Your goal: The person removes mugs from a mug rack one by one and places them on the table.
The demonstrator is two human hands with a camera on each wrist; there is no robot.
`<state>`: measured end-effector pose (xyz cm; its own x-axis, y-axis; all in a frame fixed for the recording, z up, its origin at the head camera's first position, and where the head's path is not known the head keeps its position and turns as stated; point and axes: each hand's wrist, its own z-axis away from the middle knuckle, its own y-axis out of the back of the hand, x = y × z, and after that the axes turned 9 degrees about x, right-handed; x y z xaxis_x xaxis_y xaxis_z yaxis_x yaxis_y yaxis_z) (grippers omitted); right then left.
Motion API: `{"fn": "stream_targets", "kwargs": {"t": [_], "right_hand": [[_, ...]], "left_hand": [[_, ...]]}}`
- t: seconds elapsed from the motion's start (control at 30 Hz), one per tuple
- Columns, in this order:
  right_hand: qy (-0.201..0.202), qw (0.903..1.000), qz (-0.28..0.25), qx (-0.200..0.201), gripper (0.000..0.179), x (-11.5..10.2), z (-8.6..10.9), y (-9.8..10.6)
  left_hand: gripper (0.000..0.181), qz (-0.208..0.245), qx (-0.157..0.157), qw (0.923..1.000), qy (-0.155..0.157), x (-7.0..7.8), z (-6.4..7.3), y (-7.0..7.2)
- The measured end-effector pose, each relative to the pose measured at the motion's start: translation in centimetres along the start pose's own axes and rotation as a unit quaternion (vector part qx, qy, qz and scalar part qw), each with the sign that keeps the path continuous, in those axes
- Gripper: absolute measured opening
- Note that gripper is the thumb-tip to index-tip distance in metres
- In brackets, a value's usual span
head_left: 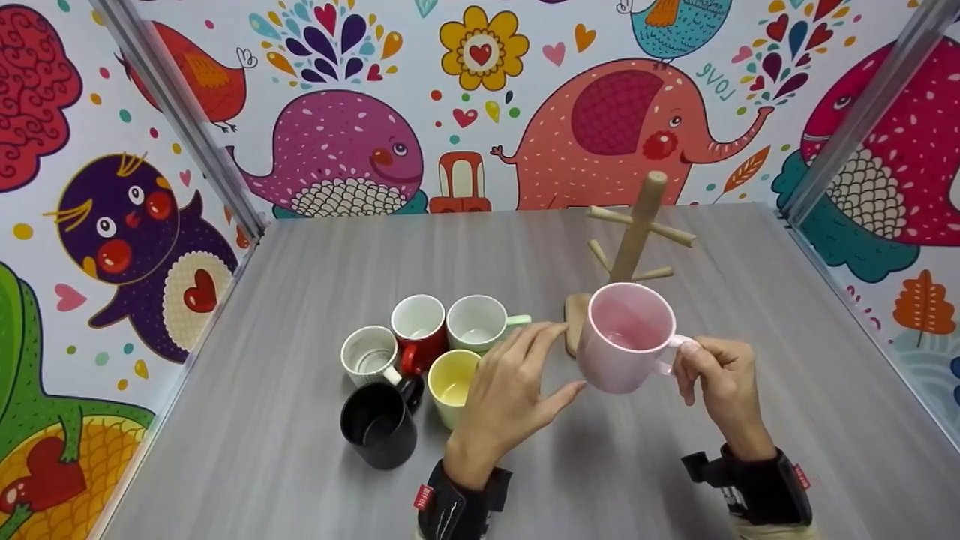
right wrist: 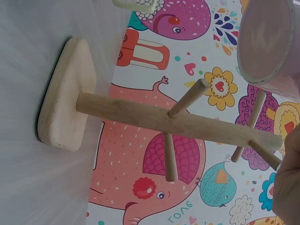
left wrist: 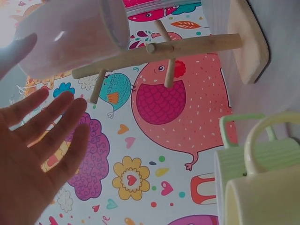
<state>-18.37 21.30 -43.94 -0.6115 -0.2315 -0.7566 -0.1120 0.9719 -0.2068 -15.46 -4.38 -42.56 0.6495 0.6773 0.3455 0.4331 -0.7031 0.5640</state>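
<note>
A pink mug (head_left: 616,364) is held up above the table by my right hand (head_left: 721,382), whose thumb and fingers pinch its handle. Its mouth faces up toward the head camera. My left hand (head_left: 506,394) is beside the mug, fingers extended and spread, with the thumb tip right at the mug's side. Behind the mug stands a wooden mug tree (right wrist: 136,113) with bare pegs; the mug hides part of its base in the head view. In the left wrist view, the mug's pale body (left wrist: 70,37) overlaps the top of the post.
Left of my left hand several mugs stand grouped: black (head_left: 379,431), white (head_left: 367,352), red (head_left: 424,349), pale green (head_left: 474,322) and yellow (head_left: 448,397), the last partly covered by that hand. Printed walls (head_left: 480,112) enclose the grey table (head_left: 300,262) at the back and sides.
</note>
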Motion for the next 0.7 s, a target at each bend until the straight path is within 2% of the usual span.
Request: {"fn": "stream_targets", "kwargs": {"t": [0.2,0.37,0.5,0.7], "right_hand": [[-0.001,0.9998,-0.005,-0.019,0.036,0.0,0.3,-0.7],[-0.001,0.9992,-0.003,-0.039,0.037,0.2,0.5,-1.4],[0.004,0.9988,0.008,-0.048,0.037,0.4,0.7,-1.8],[0.01,0.9976,-0.007,-0.068,0.036,0.7,1.0,-2.3]], "left_hand": [[0.067,0.013,-0.011,0.9998,0.01,0.0,0.0,0.0],[0.073,0.042,-0.017,0.9988,0.021,0.1,0.1,-0.1],[0.083,0.066,-0.018,0.9972,0.031,0.1,0.1,-0.1],[0.098,0.079,-0.028,0.9956,0.041,0.2,0.2,-0.2]]}}
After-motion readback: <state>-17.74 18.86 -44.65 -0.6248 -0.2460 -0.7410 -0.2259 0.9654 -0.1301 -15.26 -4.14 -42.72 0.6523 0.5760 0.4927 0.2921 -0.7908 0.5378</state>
